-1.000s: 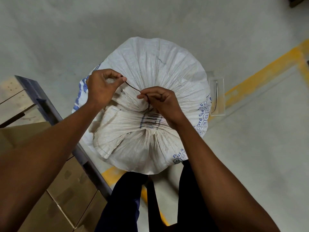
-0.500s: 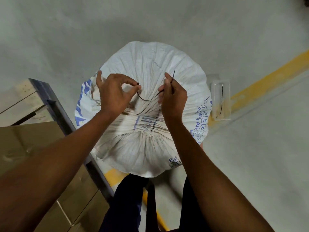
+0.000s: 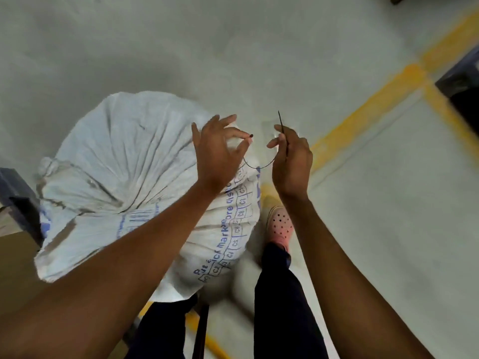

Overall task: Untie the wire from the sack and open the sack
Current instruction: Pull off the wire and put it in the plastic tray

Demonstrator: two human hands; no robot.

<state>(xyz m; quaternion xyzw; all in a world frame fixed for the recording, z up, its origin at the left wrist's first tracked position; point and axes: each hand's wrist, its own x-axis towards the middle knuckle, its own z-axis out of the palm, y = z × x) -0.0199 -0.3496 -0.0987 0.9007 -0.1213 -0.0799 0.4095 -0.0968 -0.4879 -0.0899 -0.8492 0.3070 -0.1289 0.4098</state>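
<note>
The left hand (image 3: 216, 156) and right hand (image 3: 291, 161) each pinch 1 end of the thin dark wire (image 3: 259, 167), which sags between them. They hold it above the right edge of the white sack (image 3: 124, 172), whose mouth is gathered.

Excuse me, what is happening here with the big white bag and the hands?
A person stands over a white sack on the floor and holds a thin dark wire between both hands. The left hand pinches one end, the right hand the other, and the wire hangs in a curve beside the sack, free of it. The sack's top is gathered in folds and not yet opened.
</note>
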